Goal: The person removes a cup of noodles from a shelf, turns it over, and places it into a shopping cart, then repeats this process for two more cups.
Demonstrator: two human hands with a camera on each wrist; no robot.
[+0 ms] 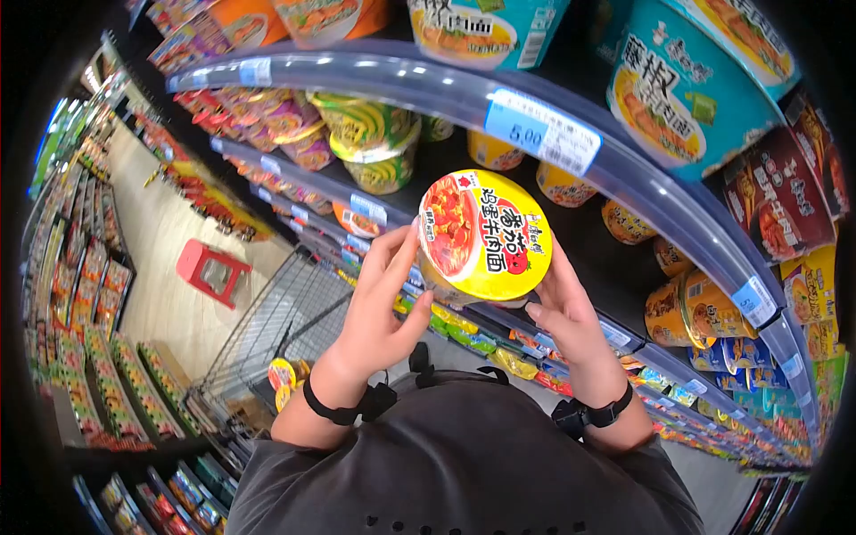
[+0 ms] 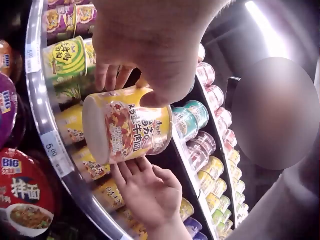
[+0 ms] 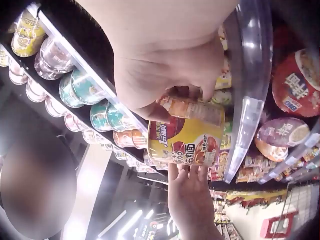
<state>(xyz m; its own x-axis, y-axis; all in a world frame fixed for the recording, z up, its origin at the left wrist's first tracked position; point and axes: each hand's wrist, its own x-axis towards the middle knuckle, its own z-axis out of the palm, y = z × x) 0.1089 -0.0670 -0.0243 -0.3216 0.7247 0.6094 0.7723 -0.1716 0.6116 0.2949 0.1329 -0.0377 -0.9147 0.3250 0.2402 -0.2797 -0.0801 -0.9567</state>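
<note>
One yellow noodle cup is off the shelf, near its front edge, gripped on opposite sides by the left hand and right hand, the current step judged two-handed holding, the next move apparently requiring steady support.

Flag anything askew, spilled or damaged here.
No spill or damage visible; the yellow-lidded cup between the left hand and right hand looks intact. Only mild oddity: a red stool out on the aisle floor, where it could obstruct people.
</note>
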